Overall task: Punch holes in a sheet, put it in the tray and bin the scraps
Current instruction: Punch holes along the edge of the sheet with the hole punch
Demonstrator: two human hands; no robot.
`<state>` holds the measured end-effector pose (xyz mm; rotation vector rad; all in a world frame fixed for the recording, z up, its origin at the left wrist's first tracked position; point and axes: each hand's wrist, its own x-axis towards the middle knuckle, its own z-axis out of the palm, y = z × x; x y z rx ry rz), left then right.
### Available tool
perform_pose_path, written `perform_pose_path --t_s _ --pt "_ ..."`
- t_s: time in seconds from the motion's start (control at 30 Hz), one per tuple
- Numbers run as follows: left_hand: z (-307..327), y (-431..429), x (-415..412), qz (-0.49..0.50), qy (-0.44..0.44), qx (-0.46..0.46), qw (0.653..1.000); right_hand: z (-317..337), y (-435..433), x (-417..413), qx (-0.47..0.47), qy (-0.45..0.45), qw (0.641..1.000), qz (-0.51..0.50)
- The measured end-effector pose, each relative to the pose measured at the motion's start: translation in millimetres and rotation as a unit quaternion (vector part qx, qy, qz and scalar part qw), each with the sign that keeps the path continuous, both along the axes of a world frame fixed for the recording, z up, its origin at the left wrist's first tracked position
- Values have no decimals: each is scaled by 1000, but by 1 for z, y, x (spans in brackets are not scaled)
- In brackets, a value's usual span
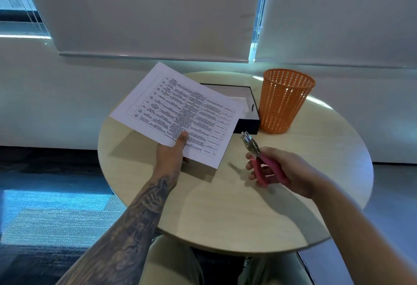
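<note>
A white sheet (173,111) printed with a table is held above the round table, tilted up toward the window. My left hand (171,154) pinches its near edge, thumb on top. My right hand (277,169) grips the pink handles of a hand-held hole punch (255,149), whose metal jaws point up and left, a short way right of the sheet's near corner and not touching it. A black tray (250,120) with a white inside lies behind the sheet, partly hidden by it. An orange mesh bin (284,102) stands upright just right of the tray.
The round pale wooden table (225,212) carries the tray and bin at its far side. Behind it are a white wall and lowered blinds. Blue-grey carpet lies to the left; my knees sit under the near edge.
</note>
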<state>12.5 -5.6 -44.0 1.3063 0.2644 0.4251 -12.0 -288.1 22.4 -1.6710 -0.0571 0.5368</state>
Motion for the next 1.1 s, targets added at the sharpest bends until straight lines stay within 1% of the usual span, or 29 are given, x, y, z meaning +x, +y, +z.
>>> perform_pose_path --t_s 0.03,0.07,0.1,0.17,0.3,0.37,0.43,0.53,0.63,0.8,1.1 --pt "0 1 0 2 6 -6 1000 0 0 1 57 46 997 7" --pt "-1 2 1 4 10 -10 1000 0 0 2 90 74 993 19" --pt "-1 2 1 4 13 -14 1000 0 0 2 104 88 990 35" --pt "0 2 1 7 14 -18 1000 -2 2 2 107 96 987 72" --pt "1 2 2 10 20 -18 1000 -2 3 3 90 108 984 111" --pt "2 2 2 10 23 -17 1000 -3 4 3 70 119 983 122" --pt "2 1 1 7 21 -15 1000 -2 7 4 22 112 985 130" --pt "1 1 1 13 31 -12 999 1 10 6 -100 36 984 141" --pt "1 0 1 22 51 2 998 5 14 6 -169 -11 972 161" --pt "4 -3 0 28 63 19 997 7 22 5 -190 -16 964 188" --pt "3 -2 1 29 69 12 997 9 28 6 -226 -25 954 196"
